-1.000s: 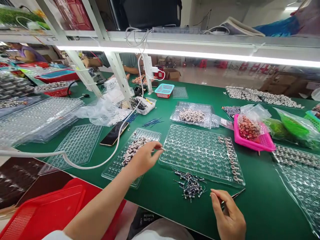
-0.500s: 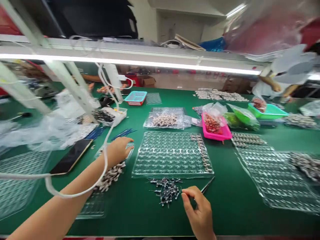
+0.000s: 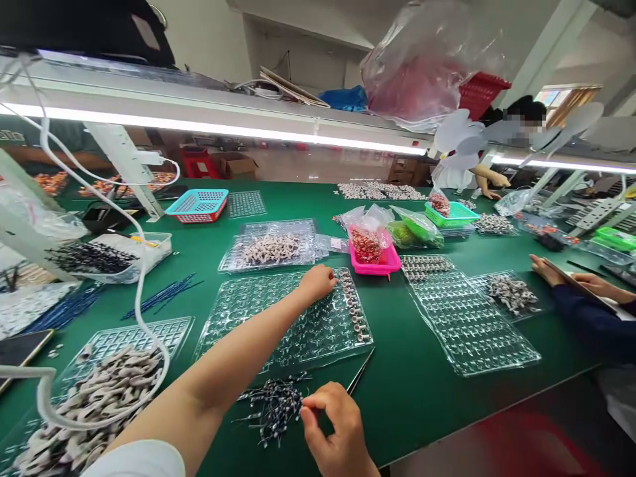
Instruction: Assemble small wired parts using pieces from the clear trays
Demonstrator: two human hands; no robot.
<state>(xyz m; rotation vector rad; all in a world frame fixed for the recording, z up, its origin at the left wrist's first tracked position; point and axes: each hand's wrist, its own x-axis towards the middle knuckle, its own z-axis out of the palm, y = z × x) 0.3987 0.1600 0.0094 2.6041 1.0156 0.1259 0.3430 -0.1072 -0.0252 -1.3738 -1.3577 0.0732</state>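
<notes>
My left hand (image 3: 318, 283) reaches over the upper right part of a clear moulded tray (image 3: 278, 318), close to a column of small pale parts (image 3: 354, 305) seated in its cells. Its fingers are curled together, and whatever they hold is hidden. Near the front edge, my right hand (image 3: 332, 417) has thumb and forefinger pinched at the right side of a pile of dark wired pieces (image 3: 273, 407). Anything between those fingertips is too small to name. Tweezers (image 3: 360, 372) lie just beyond my right hand.
A pile of beige parts (image 3: 106, 391) lies front left beneath a white cable (image 3: 142, 278). A pink basket (image 3: 375, 267) stands beyond the tray. At right are another moulded tray (image 3: 477, 338) and a person's hands (image 3: 546, 270). A lit shelf (image 3: 248, 129) spans above.
My left hand has moved right, from beside the beige pile to above the clear tray, and its fingers have closed. My right hand stays pinched by the dark pile. The view has turned right.
</notes>
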